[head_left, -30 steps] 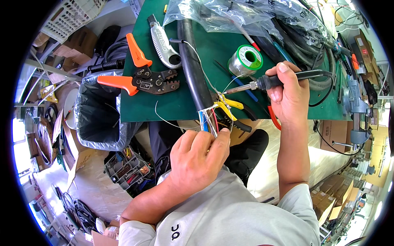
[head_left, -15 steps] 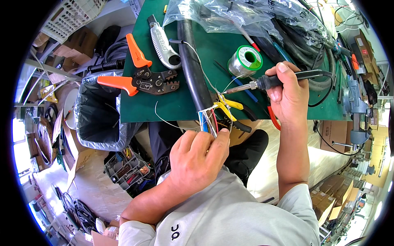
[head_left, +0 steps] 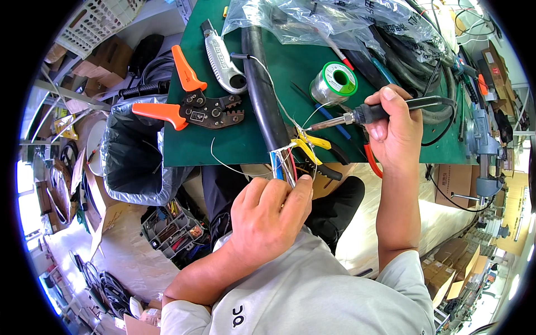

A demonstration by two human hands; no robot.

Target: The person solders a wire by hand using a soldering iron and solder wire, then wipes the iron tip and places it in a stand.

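Note:
My right hand [head_left: 392, 125] is wrapped round the handle of a soldering iron [head_left: 365, 114]. The iron's tip points left, close to a thin bare wire [head_left: 286, 114] beside yellow-handled pliers [head_left: 312, 146]. At the table's front edge my left hand [head_left: 271, 209] is closed round the stripped end of a thick black cable [head_left: 261, 89]. Blue, red and brown wires [head_left: 283, 163] come out of that end into my fingers. A solder spool [head_left: 334, 84] with a green rim stands behind the iron, and a strand of solder runs from it toward the joint.
Orange-handled crimping pliers [head_left: 206, 113] and a grey utility knife [head_left: 222, 58] lie left of the cable. Clear plastic wrap [head_left: 312, 22] and thick black cables [head_left: 391, 53] cover the back. Below the table's left edge stand a lined bin [head_left: 134, 151] and a tool box [head_left: 176, 231].
My right hand and the soldering iron have shifted slightly to the right, drawing the tip a little away from the wire joint. My left hand stays in place.

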